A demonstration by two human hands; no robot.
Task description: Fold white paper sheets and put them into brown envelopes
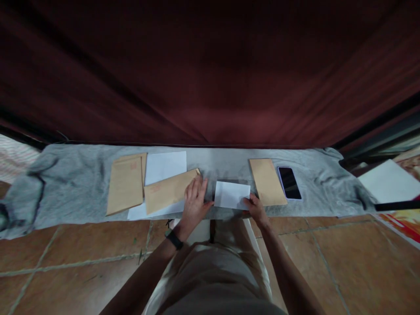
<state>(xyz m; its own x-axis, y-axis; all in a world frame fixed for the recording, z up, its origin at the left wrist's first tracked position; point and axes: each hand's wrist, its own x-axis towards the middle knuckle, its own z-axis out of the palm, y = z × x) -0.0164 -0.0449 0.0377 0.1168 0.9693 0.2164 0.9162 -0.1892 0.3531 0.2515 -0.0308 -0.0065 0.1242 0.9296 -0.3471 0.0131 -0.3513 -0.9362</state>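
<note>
across a long, narrow bench covered in soft grey cloth (321,181), several flat paper things lie spread out in front of a person. near the middle is a small white rectangular piece of paper (232,194), its long sides running roughly from left to right. the right hand (257,211) is clamped on its lower right corner, thumb on top and fingers partly hidden beneath. whether the paper rests on the cloth or is slightly raised, i cannot tell.

the left hand (194,202) is open, palm down, with its thumb spread away from the fingers. it lies over the right end of a long brown paper envelope (170,190), which is tilted so that its right end sits farther from the person. the thumb tip is at the left edge of the white piece; whether they touch is unclear. a black wristwatch (173,239) circles the left wrist.

behind the tilted envelope lies a white sheet of paper (166,166), and more white paper (167,210) shows below the envelope's near edge. to the left are overlapping brown paper envelopes (125,186) with a faint reddish mark. right of the white piece, near the right hand, is another plain brown envelope (267,181), and just beside it a dark-screened phone in a pale purple case (290,183).
</note>
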